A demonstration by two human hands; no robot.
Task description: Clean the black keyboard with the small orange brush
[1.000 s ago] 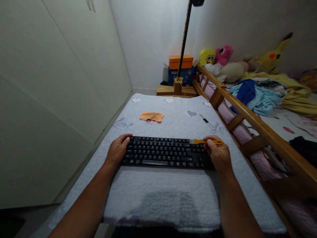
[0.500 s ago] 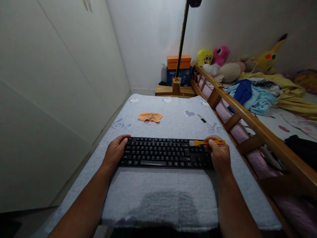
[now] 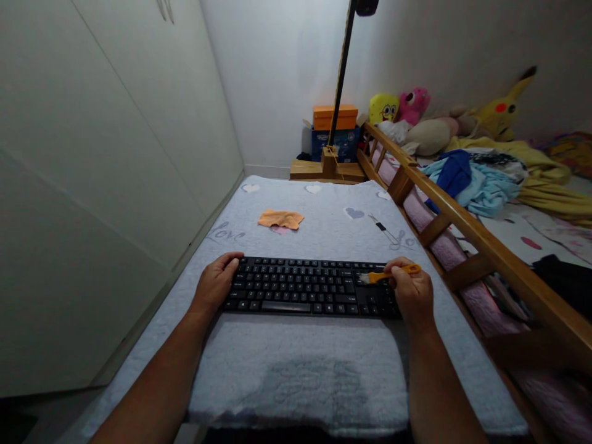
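A black keyboard point(image 3: 305, 287) lies across a pale blue quilted mat point(image 3: 296, 364). My left hand point(image 3: 215, 285) grips the keyboard's left end, fingers curled over its top corner. My right hand point(image 3: 411, 293) is closed on the orange handle of a small brush point(image 3: 386, 274). The brush's pale bristles rest on the keys near the keyboard's right end, pointing left.
An orange cloth point(image 3: 280, 218) and a small black-handled tool point(image 3: 383, 228) lie farther up the mat. A wooden bed rail point(image 3: 462, 219) runs along the right, with clothes and plush toys beyond. White cupboard doors close the left side. A pole on a wooden base point(image 3: 330, 161) and boxes stand behind.
The brush has dropped from the keyboard's top edge down onto the keys at the right end and tilted a little. My left hand has stayed on the left end.
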